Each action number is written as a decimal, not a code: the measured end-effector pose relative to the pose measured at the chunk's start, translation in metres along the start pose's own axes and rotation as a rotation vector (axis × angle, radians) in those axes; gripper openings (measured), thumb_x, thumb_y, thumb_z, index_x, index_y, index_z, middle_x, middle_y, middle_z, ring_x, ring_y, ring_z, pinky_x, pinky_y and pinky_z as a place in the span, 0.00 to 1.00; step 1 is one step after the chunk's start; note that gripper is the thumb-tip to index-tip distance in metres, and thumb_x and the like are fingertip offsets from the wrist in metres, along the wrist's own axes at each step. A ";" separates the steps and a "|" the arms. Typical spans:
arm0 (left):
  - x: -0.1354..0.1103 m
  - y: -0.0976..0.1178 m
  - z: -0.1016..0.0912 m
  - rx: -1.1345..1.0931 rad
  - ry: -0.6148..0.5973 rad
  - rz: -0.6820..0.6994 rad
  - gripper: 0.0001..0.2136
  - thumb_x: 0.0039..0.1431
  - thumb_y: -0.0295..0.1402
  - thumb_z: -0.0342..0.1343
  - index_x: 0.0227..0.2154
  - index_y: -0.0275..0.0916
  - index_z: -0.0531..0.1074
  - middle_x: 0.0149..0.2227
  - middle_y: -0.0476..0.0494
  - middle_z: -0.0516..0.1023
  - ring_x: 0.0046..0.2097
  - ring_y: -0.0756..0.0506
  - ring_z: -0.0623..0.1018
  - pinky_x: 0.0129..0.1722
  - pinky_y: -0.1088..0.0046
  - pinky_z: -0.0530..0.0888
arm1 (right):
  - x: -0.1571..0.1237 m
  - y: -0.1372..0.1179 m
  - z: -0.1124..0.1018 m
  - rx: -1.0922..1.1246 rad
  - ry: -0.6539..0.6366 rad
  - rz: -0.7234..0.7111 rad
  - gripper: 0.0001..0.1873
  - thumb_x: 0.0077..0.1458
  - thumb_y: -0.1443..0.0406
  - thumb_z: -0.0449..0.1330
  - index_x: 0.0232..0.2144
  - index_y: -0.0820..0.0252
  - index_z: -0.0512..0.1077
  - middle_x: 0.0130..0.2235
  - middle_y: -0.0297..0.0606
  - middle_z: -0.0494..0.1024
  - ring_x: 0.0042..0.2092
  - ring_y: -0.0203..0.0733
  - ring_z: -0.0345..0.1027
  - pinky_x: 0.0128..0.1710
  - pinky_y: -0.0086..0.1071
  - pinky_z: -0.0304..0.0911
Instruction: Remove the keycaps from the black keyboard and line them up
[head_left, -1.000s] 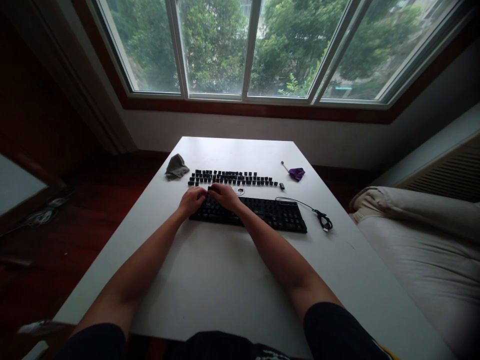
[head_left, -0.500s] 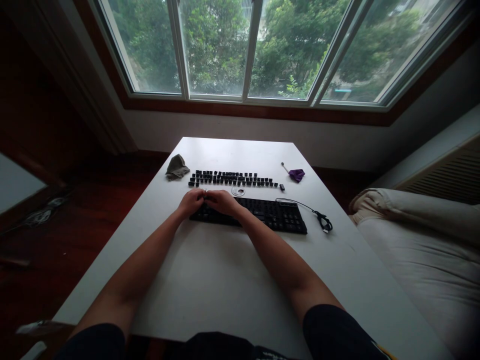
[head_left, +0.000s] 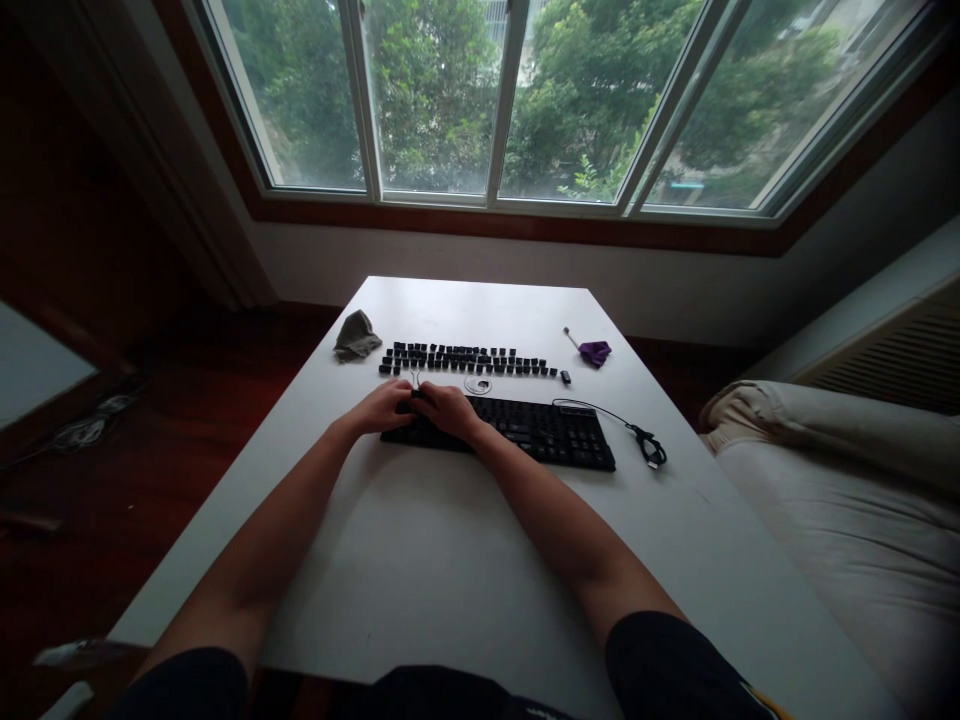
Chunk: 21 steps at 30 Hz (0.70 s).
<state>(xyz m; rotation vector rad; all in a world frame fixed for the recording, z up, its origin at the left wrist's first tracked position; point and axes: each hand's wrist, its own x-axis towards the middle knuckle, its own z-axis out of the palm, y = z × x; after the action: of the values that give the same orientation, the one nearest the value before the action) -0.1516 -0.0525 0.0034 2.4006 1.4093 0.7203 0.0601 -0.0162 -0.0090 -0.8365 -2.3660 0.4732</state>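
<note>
A black full-size keyboard (head_left: 555, 430) lies on the white table, its left end partly covered by my hands. My left hand (head_left: 382, 407) is closed over that end, fingertips meeting those of my right hand. My right hand (head_left: 448, 408) is closed too, its fingers around the dark base of a wire keycap puller (head_left: 415, 378), whose thin prongs point away from me. What the left fingers pinch is hidden. Behind the keyboard, loose black keycaps (head_left: 465, 360) stand in rows. Between them and the keyboard lies a small clear round item (head_left: 478, 384).
A grey cloth (head_left: 356, 337) sits at the table's far left. At the far right is a purple cloth (head_left: 595, 352) beside a thin brush-like stick (head_left: 571, 337). The coiled USB cable (head_left: 649, 447) rests right of the keyboard. A cream sofa (head_left: 817, 470) stands right of the table (head_left: 420, 570).
My hands have shifted slightly toward me, and the left wrist has dropped outward. The puller's wire prongs now show more clearly above the fingers. The keyboard and keycaps stay put.
</note>
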 end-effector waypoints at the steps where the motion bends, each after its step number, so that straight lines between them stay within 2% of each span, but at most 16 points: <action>1: 0.000 0.000 0.001 0.007 -0.016 0.009 0.09 0.51 0.40 0.64 0.33 0.41 0.78 0.40 0.42 0.76 0.44 0.41 0.73 0.47 0.64 0.73 | 0.000 0.001 0.001 0.026 0.004 0.017 0.11 0.63 0.55 0.57 0.35 0.55 0.71 0.28 0.33 0.76 0.29 0.38 0.65 0.31 0.29 0.50; 3: 0.000 -0.001 0.001 0.020 -0.073 0.043 0.10 0.54 0.41 0.62 0.34 0.41 0.78 0.41 0.41 0.75 0.45 0.41 0.73 0.47 0.64 0.72 | 0.001 0.004 0.002 0.077 0.013 0.035 0.11 0.62 0.55 0.58 0.33 0.55 0.70 0.27 0.32 0.74 0.28 0.38 0.64 0.31 0.29 0.51; 10: 0.004 0.009 -0.001 -0.026 -0.085 0.048 0.09 0.61 0.33 0.52 0.39 0.41 0.76 0.43 0.42 0.76 0.46 0.42 0.74 0.49 0.64 0.71 | 0.004 0.005 0.002 0.296 0.117 0.165 0.10 0.61 0.56 0.55 0.32 0.55 0.67 0.25 0.30 0.76 0.28 0.37 0.67 0.31 0.28 0.57; 15: 0.006 0.013 0.006 -0.110 -0.030 -0.061 0.09 0.61 0.34 0.51 0.40 0.41 0.74 0.40 0.44 0.78 0.43 0.43 0.76 0.45 0.65 0.72 | 0.006 0.007 0.002 0.356 0.184 0.208 0.11 0.60 0.55 0.55 0.31 0.55 0.67 0.26 0.31 0.77 0.29 0.38 0.69 0.32 0.29 0.60; 21: 0.003 0.009 0.016 -0.243 0.029 -0.145 0.14 0.59 0.41 0.56 0.45 0.42 0.72 0.39 0.46 0.79 0.39 0.45 0.77 0.41 0.68 0.73 | 0.007 0.010 0.002 0.445 0.226 0.261 0.12 0.59 0.53 0.55 0.32 0.55 0.66 0.27 0.32 0.77 0.29 0.39 0.71 0.31 0.29 0.62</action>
<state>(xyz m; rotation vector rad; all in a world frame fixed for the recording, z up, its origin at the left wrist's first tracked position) -0.1349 -0.0536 -0.0051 2.0890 1.4012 0.8391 0.0590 -0.0041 -0.0131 -0.9301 -1.8523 0.9202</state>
